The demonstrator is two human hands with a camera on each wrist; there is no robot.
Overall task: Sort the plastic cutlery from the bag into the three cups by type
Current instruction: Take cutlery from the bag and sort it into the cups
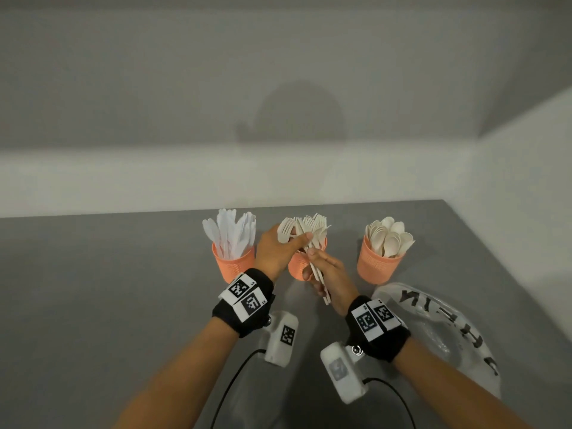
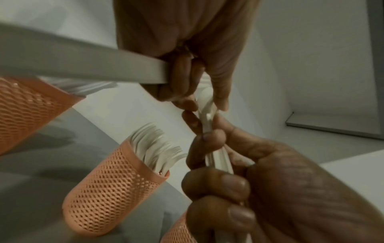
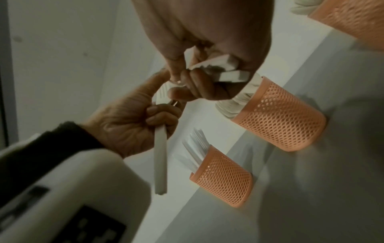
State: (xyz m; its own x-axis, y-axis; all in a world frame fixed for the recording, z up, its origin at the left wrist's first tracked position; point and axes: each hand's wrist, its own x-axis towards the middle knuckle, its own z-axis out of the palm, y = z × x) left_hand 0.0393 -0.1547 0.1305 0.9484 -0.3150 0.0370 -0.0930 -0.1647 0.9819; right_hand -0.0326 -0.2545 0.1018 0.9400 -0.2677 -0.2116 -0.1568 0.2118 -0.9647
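Head view: right hand (image 1: 331,275) grips a bundle of forks (image 1: 320,284); left hand (image 1: 278,249) pinches one fork (image 1: 286,232) above the middle cup (image 1: 298,267).

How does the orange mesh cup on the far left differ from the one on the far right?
The left orange mesh cup holds flat white plastic knives; the right orange mesh cup holds cream round-bowled spoons. The left cup stands beside the left hand; the right cup stands apart, near the clear plastic bag. Both stand upright on the grey table.

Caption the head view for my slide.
Both hands hold forks over the middle cup, knives left, spoons right.
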